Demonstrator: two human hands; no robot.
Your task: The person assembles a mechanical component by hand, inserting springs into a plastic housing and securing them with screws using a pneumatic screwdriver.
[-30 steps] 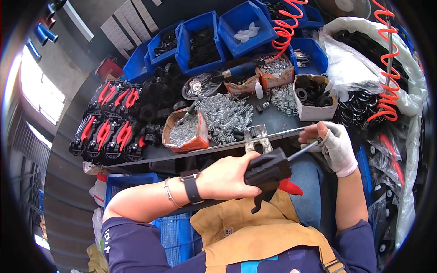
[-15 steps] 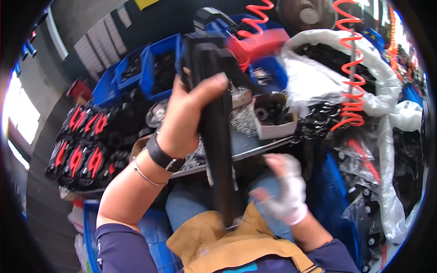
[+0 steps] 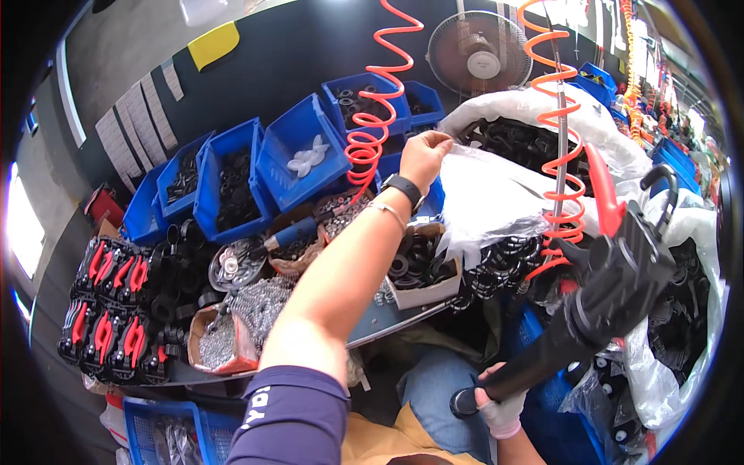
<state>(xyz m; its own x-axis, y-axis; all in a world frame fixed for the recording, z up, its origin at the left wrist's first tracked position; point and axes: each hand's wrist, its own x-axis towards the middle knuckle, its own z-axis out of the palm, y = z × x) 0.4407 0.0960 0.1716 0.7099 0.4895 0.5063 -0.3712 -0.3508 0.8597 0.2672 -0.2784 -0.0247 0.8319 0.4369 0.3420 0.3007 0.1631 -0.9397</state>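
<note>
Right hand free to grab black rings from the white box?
Probably not: the right hand is wrapped around the lower end of the black tube, so reaching the black rings in the white box likely means letting go.

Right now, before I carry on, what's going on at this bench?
The person's gloved right hand grips the lower end of a long black device, which slants up to the right, with a red lever near its top. The bare left hand is stretched over the bench to the edge of some white plastic; whether it pinches the plastic is unclear. Blue bins stand along the back.
</note>
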